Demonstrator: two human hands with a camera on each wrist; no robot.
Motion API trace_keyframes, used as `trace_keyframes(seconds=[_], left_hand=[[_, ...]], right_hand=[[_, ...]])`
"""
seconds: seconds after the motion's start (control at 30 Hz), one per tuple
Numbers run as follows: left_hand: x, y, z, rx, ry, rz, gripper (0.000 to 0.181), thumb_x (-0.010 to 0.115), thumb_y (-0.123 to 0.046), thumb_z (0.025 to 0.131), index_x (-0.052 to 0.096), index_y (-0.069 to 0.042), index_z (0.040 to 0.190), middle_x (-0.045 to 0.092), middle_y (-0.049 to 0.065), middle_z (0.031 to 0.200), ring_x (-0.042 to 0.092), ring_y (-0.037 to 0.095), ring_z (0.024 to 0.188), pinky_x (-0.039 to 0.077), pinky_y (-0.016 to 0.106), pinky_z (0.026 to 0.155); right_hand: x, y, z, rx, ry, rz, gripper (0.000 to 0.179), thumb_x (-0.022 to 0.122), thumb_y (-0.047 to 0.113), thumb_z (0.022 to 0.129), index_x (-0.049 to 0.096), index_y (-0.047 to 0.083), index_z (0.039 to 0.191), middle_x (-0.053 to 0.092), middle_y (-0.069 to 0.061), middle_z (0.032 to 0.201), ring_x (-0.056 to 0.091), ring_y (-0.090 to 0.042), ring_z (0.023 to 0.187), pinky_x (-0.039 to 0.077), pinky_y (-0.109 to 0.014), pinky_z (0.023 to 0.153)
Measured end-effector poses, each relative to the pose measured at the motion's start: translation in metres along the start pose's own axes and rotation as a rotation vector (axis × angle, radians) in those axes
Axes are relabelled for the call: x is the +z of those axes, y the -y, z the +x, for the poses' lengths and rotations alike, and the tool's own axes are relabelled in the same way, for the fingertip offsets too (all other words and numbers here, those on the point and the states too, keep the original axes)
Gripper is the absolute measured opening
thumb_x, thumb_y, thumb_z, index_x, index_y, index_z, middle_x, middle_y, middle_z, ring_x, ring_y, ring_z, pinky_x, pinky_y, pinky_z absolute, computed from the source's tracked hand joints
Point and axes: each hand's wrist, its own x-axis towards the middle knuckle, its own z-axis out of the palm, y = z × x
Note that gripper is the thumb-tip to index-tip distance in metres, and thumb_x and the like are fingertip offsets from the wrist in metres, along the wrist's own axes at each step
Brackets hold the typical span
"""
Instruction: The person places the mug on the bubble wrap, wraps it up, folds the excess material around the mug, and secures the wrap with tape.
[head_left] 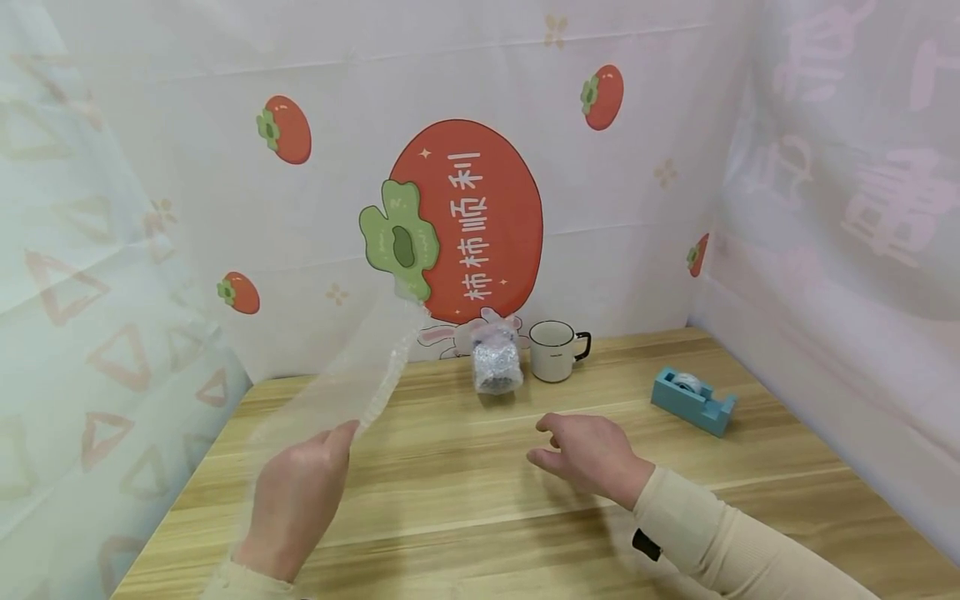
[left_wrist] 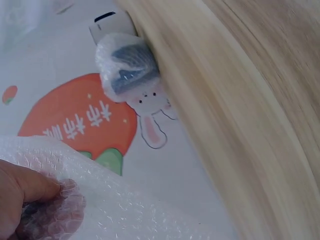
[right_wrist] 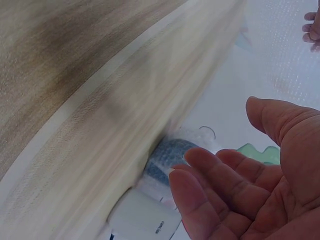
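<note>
Two hands apart above the table (head_left: 450,508): left hand (head_left: 302,487) pinching a raised bubble-wrap sheet (left_wrist: 117,195), right hand (head_left: 588,454) loosely spread

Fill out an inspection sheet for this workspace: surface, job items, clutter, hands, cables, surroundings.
Surface: wood-grain table, light with darker streaks.
Job items: bubble wrap sheet, raised above the table; bubble-wrapped object standing near the back edge, contents unclear.
Clutter: white mug with dark rim, beside the wrapped object; teal tape dispenser towards the right, holding a roll.
Hands: left hand pinches the sheet; right hand holds nothing, fingers loosely bent.
Cables: nothing seen.
Surroundings: pale printed backdrop with red fruit pictures.
</note>
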Motion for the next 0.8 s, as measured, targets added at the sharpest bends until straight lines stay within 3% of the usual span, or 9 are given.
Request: trace_keyframes(seconds=[0.23, 0.6, 0.8], left_hand=[[-0.011, -0.022, 0.009, 0.040, -0.052, -0.009, 0.027, 0.050, 0.002, 0.089, 0.072, 0.001, 0.103, 0.067, 0.011, 0.069, 0.057, 0.025, 0.044, 0.041, 0.038, 0.035], [-0.026, -0.059, 0.019, 0.108, -0.035, -0.052, 0.040, 0.034, -0.004, 0.106, 0.073, 0.002, 0.108, 0.077, 0.010, 0.088, 0.071, 0.025, 0.064, 0.057, 0.038, 0.052], [-0.026, -0.081, 0.023, 0.145, -0.073, -0.040, 0.039, 0.035, -0.001, 0.105, 0.074, 0.000, 0.106, 0.076, 0.009, 0.086, 0.068, 0.024, 0.060, 0.054, 0.036, 0.048]], right_hand=[[-0.006, 0.001, -0.006, 0.000, -0.021, 0.054, 0.042, 0.075, 0.046, 0.093, 0.072, 0.017, 0.124, 0.078, 0.002, 0.100, 0.073, -0.015, 0.088, 0.058, -0.040, 0.075], [-0.021, 0.001, -0.013, 0.026, -0.058, 0.176, 0.039, 0.073, 0.046, 0.094, 0.073, 0.020, 0.123, 0.077, 0.008, 0.098, 0.072, -0.010, 0.087, 0.058, -0.040, 0.078], [-0.034, -0.005, -0.020, 0.023, -0.072, 0.270, 0.041, 0.071, 0.046, 0.096, 0.072, 0.019, 0.126, 0.076, 0.012, 0.096, 0.071, -0.005, 0.087, 0.058, -0.039, 0.082]])
